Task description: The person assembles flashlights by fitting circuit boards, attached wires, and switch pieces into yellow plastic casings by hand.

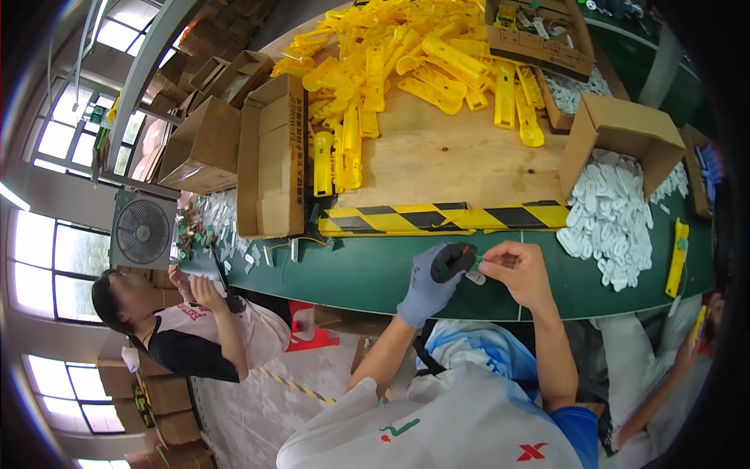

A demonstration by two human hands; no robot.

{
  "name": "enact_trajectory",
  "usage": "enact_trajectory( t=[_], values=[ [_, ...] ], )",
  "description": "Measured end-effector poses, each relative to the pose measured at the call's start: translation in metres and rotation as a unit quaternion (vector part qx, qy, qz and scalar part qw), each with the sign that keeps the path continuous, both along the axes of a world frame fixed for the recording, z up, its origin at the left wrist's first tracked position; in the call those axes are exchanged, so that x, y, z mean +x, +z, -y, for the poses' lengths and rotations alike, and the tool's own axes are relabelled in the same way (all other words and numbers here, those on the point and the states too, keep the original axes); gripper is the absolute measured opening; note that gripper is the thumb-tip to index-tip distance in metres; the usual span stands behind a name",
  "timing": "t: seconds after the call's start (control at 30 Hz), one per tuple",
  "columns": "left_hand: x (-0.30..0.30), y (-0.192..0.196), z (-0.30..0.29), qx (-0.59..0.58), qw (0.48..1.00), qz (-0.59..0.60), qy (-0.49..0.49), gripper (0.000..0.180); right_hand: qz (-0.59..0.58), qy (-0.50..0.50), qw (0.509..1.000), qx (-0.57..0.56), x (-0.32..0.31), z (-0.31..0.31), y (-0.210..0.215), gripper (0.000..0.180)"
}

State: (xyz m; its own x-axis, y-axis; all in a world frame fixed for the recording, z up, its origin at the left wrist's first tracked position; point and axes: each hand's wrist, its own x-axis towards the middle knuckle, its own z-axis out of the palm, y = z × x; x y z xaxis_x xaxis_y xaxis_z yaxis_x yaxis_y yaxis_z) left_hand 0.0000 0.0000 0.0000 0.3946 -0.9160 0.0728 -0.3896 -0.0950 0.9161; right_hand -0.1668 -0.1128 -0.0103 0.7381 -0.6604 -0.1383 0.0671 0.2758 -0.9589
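A long counter (375, 273) with a smooth dark green top runs across the view. On it lies a broad sheet of pale, grainy plywood (445, 156), its near edge trimmed with a glossy strip of yellow and black hazard tape (437, 217). Over the far part of the plywood sprawls a heap of long, hard, bright yellow plastic housings (406, 62), most lying flat and crossing one another, a few standing on edge near the tape. At the left of the board stands a tall, flat corrugated cardboard carton (269, 156) with open flaps; at the right, a smaller brown cardboard box (625, 129) tips on its side and spills a mound of small, flat, rounded white plastic pieces (613, 219) onto the green top. A single yellow housing (677, 254) lies apart, near the counter's right end. A square grey fan (142, 230) with a round wire grille stands at the left end, beside another person seated there.

At the near edge of the counter, the left hand (426, 289), in a bluish-grey knitted glove, is wrapped firmly around a small, rounded black plastic part (453, 260), held just above the green surface. The bare right hand (519, 270) has its fingers curled, its fingertips pinching a tiny green piece (479, 259) pressed against the black part's right end.
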Motion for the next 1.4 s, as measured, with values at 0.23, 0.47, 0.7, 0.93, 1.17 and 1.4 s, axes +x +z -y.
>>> enact_trajectory(
  t=[0.23, 0.47, 0.7, 0.93, 1.17, 1.4],
  values=[
    [-0.004, 0.021, 0.003, -0.082, 0.985, 0.153, -0.016, 0.024, -0.008, -0.016, 1.000, -0.006, 0.003, 0.000, 0.006, 0.009],
    [0.070, 0.050, 0.092, -0.106, 0.991, -0.051, -0.057, 0.027, 0.053, -0.145, 0.986, -0.058, -0.026, 0.003, 0.005, 0.010],
    [0.231, 0.046, 0.268, -0.025, 0.898, 0.416, 0.138, 0.036, 0.108, -0.187, 0.963, -0.160, -0.048, -0.017, 0.019, 0.011],
    [0.164, 0.096, 0.201, -0.343, 0.876, 0.292, 0.171, 0.016, 0.138, -0.150, 0.961, -0.185, -0.047, -0.007, 0.013, 0.016],
    [0.100, 0.134, 0.091, -0.095, 0.989, -0.110, 0.028, 0.007, 0.104, -0.012, 0.874, -0.474, -0.009, 0.034, 0.076, 0.014],
    [0.054, 0.074, 0.065, 0.002, 0.921, -0.389, -0.031, 0.029, 0.113, 0.026, 0.943, -0.312, 0.011, 0.017, 0.044, 0.013]
  ],
)
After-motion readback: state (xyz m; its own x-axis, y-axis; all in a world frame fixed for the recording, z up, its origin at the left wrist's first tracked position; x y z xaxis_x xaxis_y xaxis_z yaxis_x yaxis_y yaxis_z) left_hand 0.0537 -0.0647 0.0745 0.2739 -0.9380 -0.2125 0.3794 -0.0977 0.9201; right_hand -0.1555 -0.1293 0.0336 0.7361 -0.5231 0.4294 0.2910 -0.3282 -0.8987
